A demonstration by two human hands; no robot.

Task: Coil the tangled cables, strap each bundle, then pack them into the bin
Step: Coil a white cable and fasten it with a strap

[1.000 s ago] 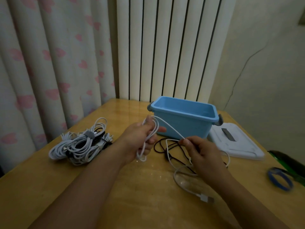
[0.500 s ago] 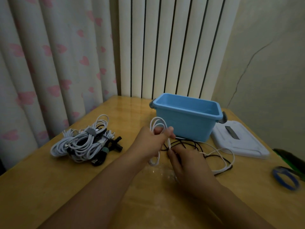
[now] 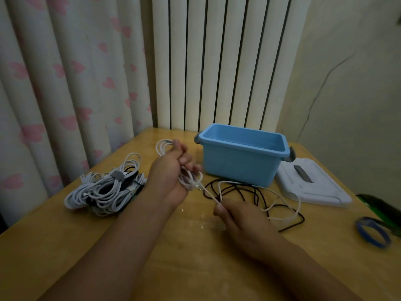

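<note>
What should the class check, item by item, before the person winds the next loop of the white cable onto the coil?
1. Left hand grips the white coil: ok.
2. Right hand pinches the white cable: ok.
3. Loose white cable free of the black cable: not ok, they cross.
4. Blue bin open: ok.
5. Strap within reach: cannot tell.

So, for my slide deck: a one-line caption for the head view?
Left hand holds white cable coils; right hand feeds slack beside blue bin.
</note>
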